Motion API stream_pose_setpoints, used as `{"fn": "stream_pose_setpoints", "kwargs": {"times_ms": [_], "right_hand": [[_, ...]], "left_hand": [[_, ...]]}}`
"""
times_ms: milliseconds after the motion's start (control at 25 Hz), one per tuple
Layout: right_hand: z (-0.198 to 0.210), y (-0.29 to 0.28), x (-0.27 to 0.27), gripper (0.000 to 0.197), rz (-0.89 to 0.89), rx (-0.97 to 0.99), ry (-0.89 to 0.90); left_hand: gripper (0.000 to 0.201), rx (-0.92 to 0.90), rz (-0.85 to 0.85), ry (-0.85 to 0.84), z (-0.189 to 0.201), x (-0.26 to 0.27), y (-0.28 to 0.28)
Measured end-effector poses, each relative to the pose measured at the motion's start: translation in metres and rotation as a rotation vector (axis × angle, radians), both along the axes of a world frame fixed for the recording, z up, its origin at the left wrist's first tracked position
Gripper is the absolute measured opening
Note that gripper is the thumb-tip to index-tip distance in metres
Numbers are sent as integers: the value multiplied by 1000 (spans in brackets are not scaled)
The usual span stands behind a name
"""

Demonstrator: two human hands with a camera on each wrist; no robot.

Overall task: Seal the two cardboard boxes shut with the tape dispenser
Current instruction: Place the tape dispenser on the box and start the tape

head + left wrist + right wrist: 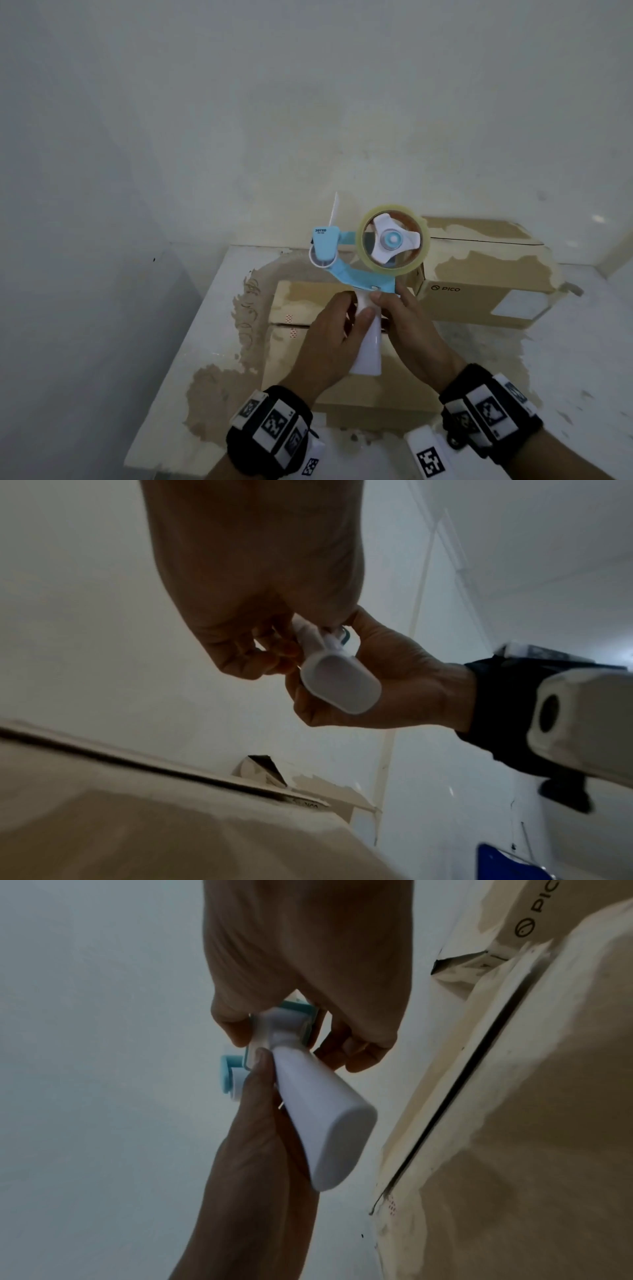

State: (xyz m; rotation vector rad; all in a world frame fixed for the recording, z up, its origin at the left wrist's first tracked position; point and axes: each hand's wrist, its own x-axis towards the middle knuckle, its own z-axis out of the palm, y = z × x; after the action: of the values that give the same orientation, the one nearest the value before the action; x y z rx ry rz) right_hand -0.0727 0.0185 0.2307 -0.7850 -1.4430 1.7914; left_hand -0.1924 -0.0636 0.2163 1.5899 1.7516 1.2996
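Both hands, L (330, 337) & R (409, 329), grip tape dispenser (368, 260) above box (294, 308).

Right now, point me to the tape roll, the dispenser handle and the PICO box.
tape roll (362, 251): head view, on the left side of its clear ring.
dispenser handle (368, 353): head view, on the white lower shaft.
PICO box (479, 270): head view, on its top face.
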Motion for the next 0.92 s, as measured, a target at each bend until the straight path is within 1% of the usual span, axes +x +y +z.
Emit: {"fn": "stream_pose_setpoints", "kwargs": {"times_ms": [40,80,120,160,200,240,280,320,360,400,520,560,640,760,800,920], "right_hand": [[-3,0,0,44,-12,-19,34],[-4,1,0,46,-14,-30,71],[-5,2,0,46,-6,-35,97],[-5,3,2,45,7,-39,107],[-5,6,4,43,16,-46,109],[-5,9,7,42,27,-53,107],[-5,11,9,40,41,-54,104],[-5,12,12,39,54,-50,99],[-6,13,13,39,66,-45,93],[-6,12,15,39,72,-38,84],[-7,12,16,38,92,-15,57],[-7,12,16,39,101,-8,53],[-8,13,16,40,111,11,48],[-6,13,15,42,121,44,52],[-6,13,15,45,123,54,47],[-4,12,14,52,142,74,40]], "left_hand": [[31,-6,25,89,-1,-5,1],[27,-14,58,97,1,-10,1],[24,-12,99,-12,3,-15,1],[27,-28,152,-247,7,-23,-1],[39,-82,191,-563,15,-34,-3],[56,-150,179,-891,23,-46,-6],[74,-215,130,-1138,31,-57,-8],[87,-278,83,-1250,38,-67,-9],[90,-331,47,-1266,46,-75,-10],[83,-374,31,-1228,52,-79,-10],[39,-444,63,-1085,60,-83,-7],[31,-457,72,-1060,60,-84,-6],[28,-491,101,-1023,57,-87,-5],[42,-524,136,-1093,57,-88,-5],[41,-520,138,-1111,57,-88,-4],[24,-499,144,-1082,55,-85,-5]]}}
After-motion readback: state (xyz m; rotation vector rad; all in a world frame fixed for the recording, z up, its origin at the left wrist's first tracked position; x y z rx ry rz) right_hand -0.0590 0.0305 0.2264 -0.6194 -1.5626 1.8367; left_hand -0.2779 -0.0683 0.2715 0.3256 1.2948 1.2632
